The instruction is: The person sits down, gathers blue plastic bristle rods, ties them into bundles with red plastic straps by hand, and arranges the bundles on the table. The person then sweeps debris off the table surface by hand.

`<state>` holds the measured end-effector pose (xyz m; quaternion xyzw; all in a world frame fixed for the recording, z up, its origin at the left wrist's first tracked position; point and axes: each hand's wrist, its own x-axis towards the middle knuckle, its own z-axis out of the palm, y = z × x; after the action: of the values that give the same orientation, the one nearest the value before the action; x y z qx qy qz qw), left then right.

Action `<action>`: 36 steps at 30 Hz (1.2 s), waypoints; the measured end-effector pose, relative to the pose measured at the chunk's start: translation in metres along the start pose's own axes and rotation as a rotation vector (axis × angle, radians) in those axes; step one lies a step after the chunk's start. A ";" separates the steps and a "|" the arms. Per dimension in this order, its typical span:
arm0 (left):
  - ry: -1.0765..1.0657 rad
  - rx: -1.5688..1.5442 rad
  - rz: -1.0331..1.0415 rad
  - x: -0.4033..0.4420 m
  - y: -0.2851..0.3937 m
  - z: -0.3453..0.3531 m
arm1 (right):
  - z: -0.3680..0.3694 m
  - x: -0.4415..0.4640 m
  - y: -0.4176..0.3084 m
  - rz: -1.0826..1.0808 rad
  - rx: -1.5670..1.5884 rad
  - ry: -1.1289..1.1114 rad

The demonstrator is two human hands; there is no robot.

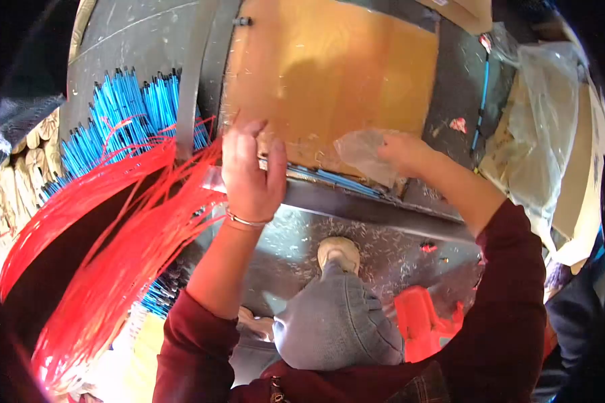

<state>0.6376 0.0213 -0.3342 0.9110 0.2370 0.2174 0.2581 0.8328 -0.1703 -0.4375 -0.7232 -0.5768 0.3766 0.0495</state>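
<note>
My left hand [252, 171] is over the front left edge of the wooden board [329, 74], its fingers apart, beside the long red strands [148, 248]. Whether it touches the strands is hard to tell. At the board's front right, my right hand [407, 154] pinches a small clear plastic bag [366, 153]. Thin blue rods [346, 183] lie along the board's front edge between my two hands.
Bundles of blue rods with black tips [124, 107] stand at the left behind a metal bar [191, 80]. Large clear plastic [541, 121] covers cardboard at the right. A red plastic object [423, 322] is low, near my leg.
</note>
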 end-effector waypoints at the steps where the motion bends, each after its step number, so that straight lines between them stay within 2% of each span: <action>1: 0.004 0.011 0.008 0.002 0.001 0.002 | -0.011 0.009 0.000 0.034 0.048 0.023; 3: -0.083 0.048 0.020 0.005 0.009 -0.001 | -0.026 0.035 0.006 0.044 0.057 0.142; 6: -0.064 0.014 0.005 0.005 0.008 0.002 | -0.081 0.069 -0.022 -0.102 -0.072 0.265; 9: -0.095 0.006 0.031 0.007 0.008 0.000 | -0.105 0.096 -0.066 -0.167 -0.334 -0.529; 10: -0.110 0.000 0.024 0.007 0.007 0.000 | -0.108 0.098 -0.071 -0.209 -0.326 -0.667; 13: -0.146 -0.026 0.006 0.011 0.010 -0.001 | -0.124 0.160 -0.062 -0.347 0.075 -0.411; 15: -0.165 -0.011 0.001 0.010 0.008 0.000 | -0.130 0.223 -0.069 -0.108 -0.157 -0.083; 16: -0.175 -0.001 -0.006 0.011 0.009 -0.001 | -0.109 0.263 -0.062 -0.035 0.049 0.346; 17: -0.184 0.010 -0.015 0.013 0.008 -0.001 | -0.088 0.303 -0.055 -0.052 0.268 0.786; 18: -0.193 0.010 -0.021 0.013 0.007 0.000 | -0.090 0.318 -0.075 0.135 0.369 0.957; 21: -0.201 0.026 -0.045 0.013 0.006 0.001 | -0.111 0.313 -0.080 -0.075 -0.055 0.751; 24: -0.198 0.026 -0.037 0.012 0.002 0.000 | -0.091 0.358 -0.065 0.049 0.359 0.812; 27: -0.163 0.017 -0.011 0.010 0.001 0.001 | -0.077 0.354 -0.053 -0.362 -0.660 0.456; 29: -0.193 0.034 -0.002 0.008 0.000 -0.001 | -0.068 0.264 -0.049 -0.264 0.413 0.326; 30: -0.177 0.024 0.014 0.007 0.000 0.001 | -0.044 0.260 -0.035 -0.353 0.408 0.199; 32: -0.143 0.014 0.058 0.007 -0.002 0.002 | -0.052 0.134 -0.040 -0.378 0.423 0.105; 36: -0.081 0.010 0.114 0.004 -0.003 0.006 | -0.015 0.020 -0.046 -0.203 0.041 -0.278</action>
<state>0.6424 0.0238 -0.3396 0.9323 0.1750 0.1937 0.2502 0.8067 -0.1321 -0.4134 -0.6008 -0.6405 0.4779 0.0219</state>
